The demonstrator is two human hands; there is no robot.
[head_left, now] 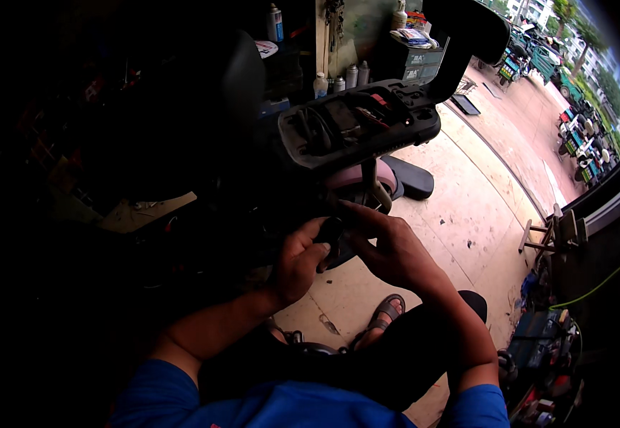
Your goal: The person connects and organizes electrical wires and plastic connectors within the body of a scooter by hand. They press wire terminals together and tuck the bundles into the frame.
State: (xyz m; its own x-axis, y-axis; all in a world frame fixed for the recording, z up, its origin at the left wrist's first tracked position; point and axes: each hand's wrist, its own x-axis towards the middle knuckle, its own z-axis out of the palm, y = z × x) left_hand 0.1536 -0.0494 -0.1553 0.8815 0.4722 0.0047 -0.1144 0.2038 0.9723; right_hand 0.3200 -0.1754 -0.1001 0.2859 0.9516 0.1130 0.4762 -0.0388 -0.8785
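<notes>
My left hand (300, 261) is closed around a dark rounded part (330, 231), its thumb pressed along the near side. Just to the right, my right hand (390, 244) reaches in with bent fingers, closed near the same part. Deep shadow swallows its fingertips, so whatever they grip cannot be made out. Both hands are low beside a dark vehicle with a pinkish-red body section (356, 175). Above them, a black tray (297, 151) on the vehicle carries several loose tools, among them a red-handled one (371, 107). The area left of my hands is nearly black.
A black padded piece (411, 178) lies beyond the vehicle on the pale tiled floor (460, 214). Spray cans (351, 75) and a drawer cabinet (423, 64) line the back. At right stand a small stool (554, 232) and a blue-grey case (538, 334). My sandalled foot (388, 310) is below.
</notes>
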